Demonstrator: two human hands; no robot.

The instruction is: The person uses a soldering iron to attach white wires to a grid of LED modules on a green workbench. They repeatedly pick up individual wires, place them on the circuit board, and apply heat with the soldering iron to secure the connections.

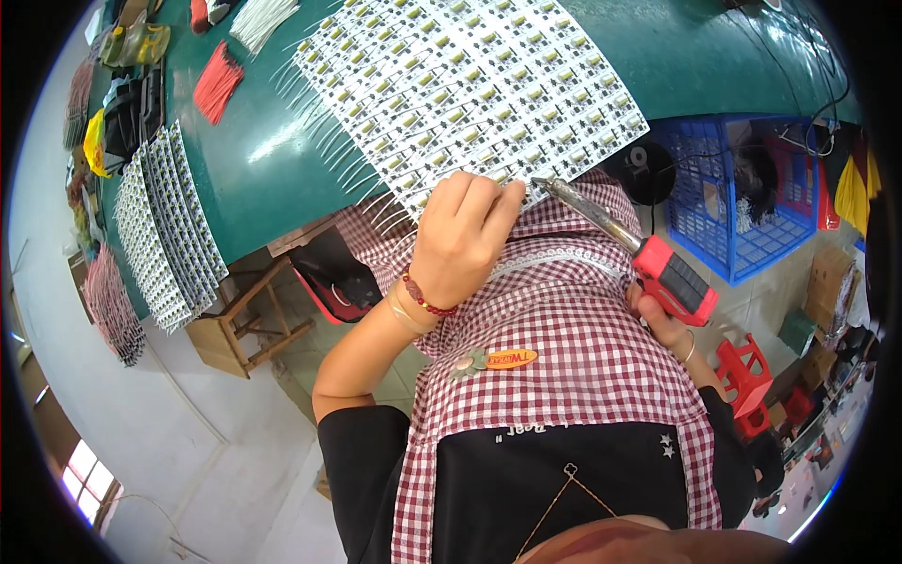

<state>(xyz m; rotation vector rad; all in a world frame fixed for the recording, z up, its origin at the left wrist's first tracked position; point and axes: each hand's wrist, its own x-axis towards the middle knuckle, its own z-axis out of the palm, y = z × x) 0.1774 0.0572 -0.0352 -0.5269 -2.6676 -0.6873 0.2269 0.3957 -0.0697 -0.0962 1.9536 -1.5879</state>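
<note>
A large white panel of small circuit boards (489, 103) lies at the table's near edge, reaching over my lap. Thin white wires (348, 155) stick out along its left side. My left hand (465, 230) is at the panel's near edge, fingers bent and pressed together; what they pinch is hidden. My right hand (662, 324) is wrapped round the handle of a red and black soldering iron (672, 280), partly behind it. The iron's metal tip points left at the panel's near edge, close beside my left fingertips.
On the green table (272, 179) lie a red wire bundle (218, 83) and a white wire bundle (263, 21). More board panels (169, 226) overlap at the left edge. A blue plastic crate (742, 202), a black round spool (646, 172) and red stools (744, 376) are on the right.
</note>
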